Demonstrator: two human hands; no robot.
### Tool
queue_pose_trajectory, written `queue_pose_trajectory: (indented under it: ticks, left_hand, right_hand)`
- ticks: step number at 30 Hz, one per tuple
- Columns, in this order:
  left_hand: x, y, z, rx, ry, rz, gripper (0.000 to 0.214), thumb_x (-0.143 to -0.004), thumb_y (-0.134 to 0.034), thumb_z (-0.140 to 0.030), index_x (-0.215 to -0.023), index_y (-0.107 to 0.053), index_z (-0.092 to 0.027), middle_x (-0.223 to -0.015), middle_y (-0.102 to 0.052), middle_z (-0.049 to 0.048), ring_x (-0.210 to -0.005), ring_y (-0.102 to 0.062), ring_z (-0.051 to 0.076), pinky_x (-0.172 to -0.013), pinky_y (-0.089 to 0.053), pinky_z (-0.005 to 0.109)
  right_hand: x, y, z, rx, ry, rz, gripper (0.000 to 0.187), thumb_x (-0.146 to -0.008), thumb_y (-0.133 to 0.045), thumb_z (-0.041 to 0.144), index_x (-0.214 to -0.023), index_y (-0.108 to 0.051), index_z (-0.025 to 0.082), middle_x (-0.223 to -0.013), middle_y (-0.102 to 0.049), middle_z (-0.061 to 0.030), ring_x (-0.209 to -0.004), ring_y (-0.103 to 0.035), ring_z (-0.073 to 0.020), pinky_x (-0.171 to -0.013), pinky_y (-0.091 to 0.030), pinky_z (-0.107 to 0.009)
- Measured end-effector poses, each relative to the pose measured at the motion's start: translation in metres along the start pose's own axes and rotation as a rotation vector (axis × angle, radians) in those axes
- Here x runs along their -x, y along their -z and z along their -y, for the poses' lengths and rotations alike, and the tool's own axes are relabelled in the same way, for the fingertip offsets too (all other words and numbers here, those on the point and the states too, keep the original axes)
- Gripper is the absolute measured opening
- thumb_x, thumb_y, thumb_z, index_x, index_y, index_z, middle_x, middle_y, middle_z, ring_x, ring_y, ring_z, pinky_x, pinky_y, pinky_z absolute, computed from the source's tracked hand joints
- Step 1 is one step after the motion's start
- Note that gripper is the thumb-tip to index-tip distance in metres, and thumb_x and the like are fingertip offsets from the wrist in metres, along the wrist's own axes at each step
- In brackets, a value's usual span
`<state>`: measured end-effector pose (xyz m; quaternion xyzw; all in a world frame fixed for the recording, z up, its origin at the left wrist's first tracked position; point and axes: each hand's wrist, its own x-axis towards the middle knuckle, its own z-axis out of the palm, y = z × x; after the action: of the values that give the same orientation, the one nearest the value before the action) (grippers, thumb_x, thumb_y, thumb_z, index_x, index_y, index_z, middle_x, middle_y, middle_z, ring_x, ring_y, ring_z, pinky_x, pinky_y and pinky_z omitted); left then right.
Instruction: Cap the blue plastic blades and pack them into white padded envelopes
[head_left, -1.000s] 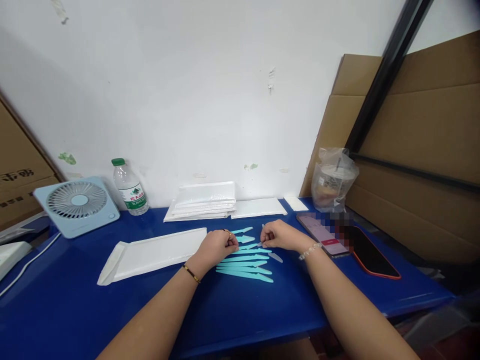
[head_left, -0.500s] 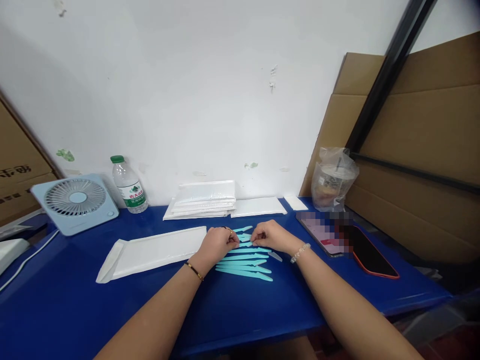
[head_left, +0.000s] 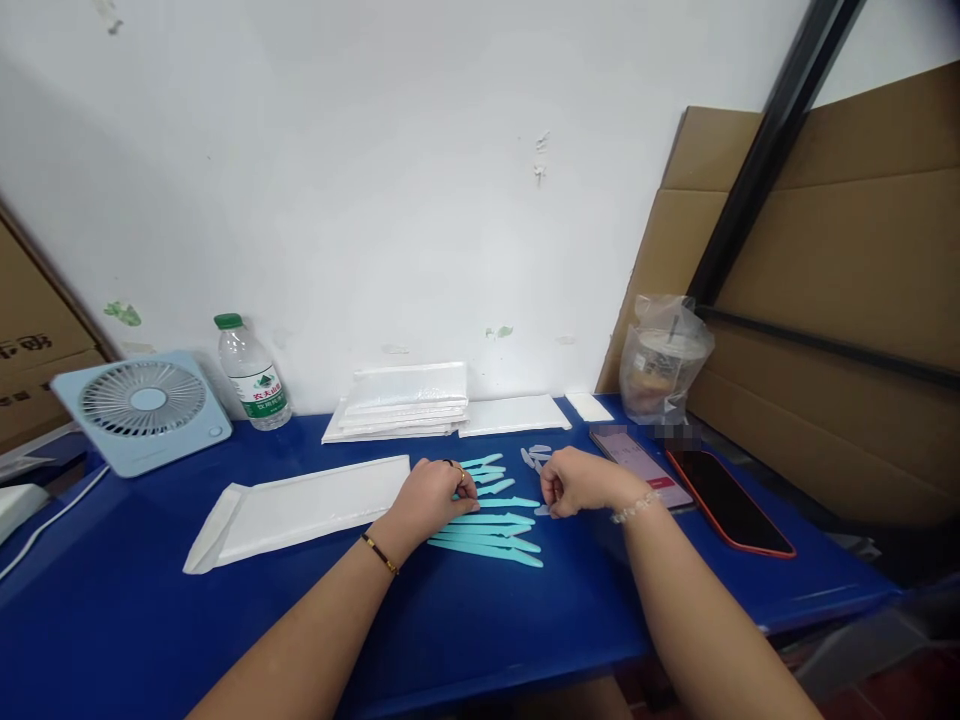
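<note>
Several turquoise eyebrow razors [head_left: 480, 543] lie fanned in a column on the blue table, blade ends to the right. My left hand [head_left: 433, 492] pinches the handle end of one eyebrow razor [head_left: 506, 502] in the middle of the column; its fingertips are partly hidden. To the right, the closed fingers of my right hand [head_left: 581, 482] are on a small clear blade cap [head_left: 543, 510], just past that razor's tip. More clear caps [head_left: 534, 455] lie loose beyond my right fingers.
A white padded mailer [head_left: 300, 510] lies at left, and a stack of mailers [head_left: 405, 395] stands by the wall. A fan [head_left: 146, 405] and water bottle [head_left: 259, 385] are at back left. Two phones [head_left: 731, 500] and a bagged drink [head_left: 664, 360] are at right.
My right hand has moved right, away from my left hand, to the clear caps. My left hand has come slightly nearer, onto a razor lower in the column.
</note>
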<state>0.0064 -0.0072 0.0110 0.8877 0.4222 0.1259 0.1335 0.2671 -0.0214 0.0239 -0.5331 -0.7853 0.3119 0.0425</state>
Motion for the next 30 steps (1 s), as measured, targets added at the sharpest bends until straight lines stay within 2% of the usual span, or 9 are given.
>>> queue_pose_trajectory:
  ticks: [6,11,17,21,25,30]
  left_hand:
    - [0.001,0.003,0.001,0.002,0.083,0.017,0.019,-0.071,-0.062,-0.040,-0.070,-0.067,-0.022,-0.076,-0.067,-0.0002,-0.073,-0.059,0.016,-0.062,-0.037,0.025]
    - [0.002,0.004,0.002,0.019,0.116,0.014,0.019,-0.070,-0.063,-0.041,-0.067,-0.066,-0.022,-0.073,-0.067,-0.0007,-0.069,-0.059,0.016,-0.058,-0.035,0.024]
    - [0.002,0.003,0.001,0.031,0.132,0.027,0.019,-0.070,-0.062,-0.040,-0.066,-0.065,-0.023,-0.071,-0.067,-0.0008,-0.066,-0.059,0.015,-0.056,-0.036,0.024]
    - [0.000,-0.001,0.006,0.045,0.140,0.029,0.019,-0.071,-0.062,-0.041,-0.067,-0.065,-0.023,-0.070,-0.067,-0.0009,-0.065,-0.058,0.015,-0.055,-0.035,0.024]
    - [-0.001,-0.001,0.012,0.012,0.155,-0.015,0.017,-0.071,-0.062,-0.039,-0.068,-0.064,-0.023,-0.071,-0.066,-0.0009,-0.066,-0.058,0.016,-0.058,-0.035,0.025]
    - [0.002,0.006,0.006,0.010,0.113,-0.106,0.020,-0.075,-0.059,-0.041,-0.084,-0.065,-0.024,-0.084,-0.066,-0.0001,-0.077,-0.059,0.017,-0.062,-0.036,0.025]
  right_hand:
    - [-0.003,0.003,-0.014,-0.028,-0.029,-0.057,0.009,-0.057,-0.061,0.015,-0.064,-0.067,0.018,-0.057,-0.064,0.0004,-0.045,-0.057,-0.0131,-0.044,-0.041,-0.021]
    - [-0.005,0.005,-0.012,0.029,0.027,-0.147,0.013,-0.058,-0.067,0.021,-0.070,-0.068,0.018,-0.063,-0.066,-0.0003,-0.055,-0.059,-0.0143,-0.048,-0.042,-0.021]
    - [-0.008,0.003,-0.008,-0.030,0.099,-0.075,0.011,-0.061,-0.070,0.026,-0.069,-0.070,0.019,-0.064,-0.067,-0.0005,-0.059,-0.061,-0.0159,-0.052,-0.043,-0.023]
    - [-0.017,-0.007,0.002,-0.021,0.192,-0.099,0.010,-0.066,-0.069,0.027,-0.071,-0.070,0.018,-0.064,-0.066,-0.0002,-0.059,-0.060,-0.0142,-0.051,-0.042,-0.021]
    - [-0.026,-0.014,0.005,0.019,0.260,-0.246,0.009,-0.072,-0.065,0.024,-0.078,-0.069,0.018,-0.072,-0.066,-0.0013,-0.063,-0.059,-0.0135,-0.057,-0.042,-0.022]
    - [-0.031,-0.003,-0.013,0.154,0.171,-0.586,0.018,-0.080,-0.053,0.014,-0.086,-0.069,0.018,-0.086,-0.066,-0.0057,-0.079,-0.058,-0.0164,-0.073,-0.043,-0.027]
